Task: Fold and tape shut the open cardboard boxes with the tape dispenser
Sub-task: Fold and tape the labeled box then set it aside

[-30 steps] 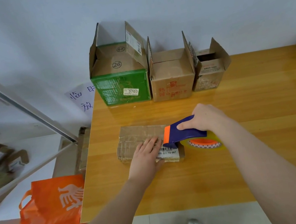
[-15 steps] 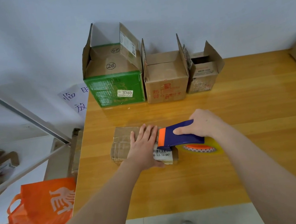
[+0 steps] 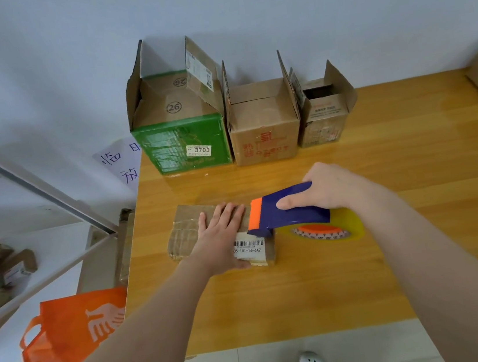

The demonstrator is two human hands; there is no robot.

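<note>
We see a honey-coloured wooden table point(image 3: 415, 188) set against a pale wall; on the floor beside its left end slumps an orange fabric bag point(image 3: 66, 334) with a white hand print. Along the table's far edge three boxes stand in a row, top flaps raised: a tall green-sided cardboard box point(image 3: 184, 145) with a 3703 sticker at the left, a plain brown cardboard box point(image 3: 263, 135) with red print in the middle, and a smaller brown cardboard box point(image 3: 324, 115) at the right. Nearer us, toward the left side, a flat brown cardboard box point(image 3: 186, 230) lies closed; the left hand point(image 3: 221, 238) presses flat on its top, fingers straight and close together; the right hand point(image 3: 330, 188) is curled round the navy-and-orange plastic tape dispenser point(image 3: 287, 212), whose orange front end sits on the flat box just beside the left fingertips; its roll of clear yellowish tape point(image 3: 344, 227) hangs past the box's right end, over the table; a white barcode label point(image 3: 249, 247) covers the box's near right corner, between the left hand and the dispenser's nose.
</note>
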